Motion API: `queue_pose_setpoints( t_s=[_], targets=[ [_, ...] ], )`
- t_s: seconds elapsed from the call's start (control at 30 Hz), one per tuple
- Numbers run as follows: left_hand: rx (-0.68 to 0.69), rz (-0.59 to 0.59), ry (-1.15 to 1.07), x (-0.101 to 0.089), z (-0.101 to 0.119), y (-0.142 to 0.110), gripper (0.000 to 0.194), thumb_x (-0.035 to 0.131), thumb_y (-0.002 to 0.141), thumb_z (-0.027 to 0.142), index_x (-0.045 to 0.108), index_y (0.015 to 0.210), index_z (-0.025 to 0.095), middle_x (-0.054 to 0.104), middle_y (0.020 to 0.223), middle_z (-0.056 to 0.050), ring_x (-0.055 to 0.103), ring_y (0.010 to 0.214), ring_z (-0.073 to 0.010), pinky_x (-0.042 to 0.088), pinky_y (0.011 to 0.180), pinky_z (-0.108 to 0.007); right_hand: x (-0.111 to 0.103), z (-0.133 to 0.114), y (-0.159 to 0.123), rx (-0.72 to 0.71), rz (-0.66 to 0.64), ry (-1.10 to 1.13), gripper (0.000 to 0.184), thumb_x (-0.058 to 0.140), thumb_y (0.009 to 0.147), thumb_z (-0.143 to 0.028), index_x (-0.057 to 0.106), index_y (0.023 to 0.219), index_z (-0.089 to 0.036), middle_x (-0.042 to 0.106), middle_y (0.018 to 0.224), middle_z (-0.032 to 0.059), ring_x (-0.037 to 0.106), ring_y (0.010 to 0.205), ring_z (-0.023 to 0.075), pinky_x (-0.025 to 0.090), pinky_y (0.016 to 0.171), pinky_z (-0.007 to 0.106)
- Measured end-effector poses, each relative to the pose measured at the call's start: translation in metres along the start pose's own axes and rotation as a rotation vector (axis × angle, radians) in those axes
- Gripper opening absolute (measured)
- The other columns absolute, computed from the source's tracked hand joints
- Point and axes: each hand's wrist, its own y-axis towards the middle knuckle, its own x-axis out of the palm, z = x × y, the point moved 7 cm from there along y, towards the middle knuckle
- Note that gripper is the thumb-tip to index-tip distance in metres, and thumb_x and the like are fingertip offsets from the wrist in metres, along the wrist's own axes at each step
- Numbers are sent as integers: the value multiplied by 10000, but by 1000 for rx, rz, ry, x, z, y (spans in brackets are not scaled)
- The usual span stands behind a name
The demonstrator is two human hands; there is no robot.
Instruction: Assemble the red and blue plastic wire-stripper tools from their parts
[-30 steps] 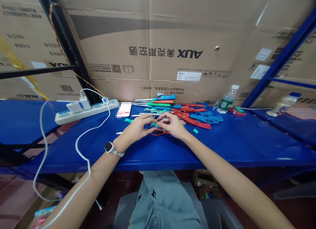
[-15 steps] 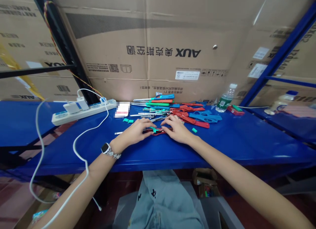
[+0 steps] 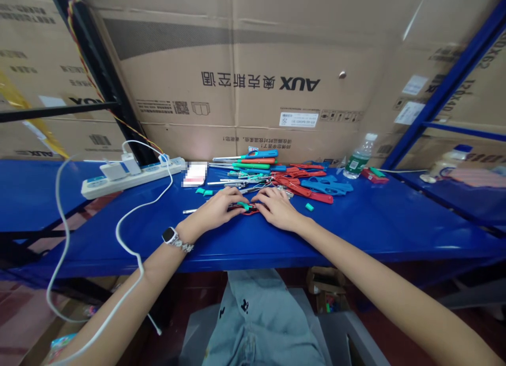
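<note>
A long-nosed lighter [image 3: 250, 213] with a red casing lies on the blue table. Its metal tube [image 3: 189, 211] pokes out to the left of my left hand [image 3: 218, 210]. That hand is closed around the lighter's middle, thumb and fingers at a green trigger piece [image 3: 244, 205]. My right hand [image 3: 279, 209] bends its fingers over the casing's right end, and its fingertips touch it there; most of that end is hidden. Beyond my hands lies a pile of lighter parts, with red handle halves [image 3: 292, 184], blue halves [image 3: 328, 185] and metal tubes.
A loose green piece [image 3: 309, 207] lies right of my right hand, and more green pieces [image 3: 204, 192] lie left. A power strip [image 3: 132, 178] with a white cable stands at the left. A water bottle [image 3: 357, 158] and a red box [image 3: 373, 175] stand back right. Cardboard boxes wall the back.
My right hand has shifted slightly left over the casing's end, its fingers nearer my left hand. My left hand stays on the lighter, almost unmoved. The view has shifted a little.
</note>
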Motion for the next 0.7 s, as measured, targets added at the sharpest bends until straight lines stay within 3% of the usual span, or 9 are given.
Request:
queue_pose_setpoints(
  t_s=[0.7],
  targets=[
    [-28,-11,-7,5,0,-1,212,626,979,270,737,1158,245,670,1077,-72,594,1060,-251,502,970,-444,2,-2,1,20,-36,-25,330,417,1066,-331,665,1276,-269,621,1328,106,510,1264,282,333,1093,514]
  ],
)
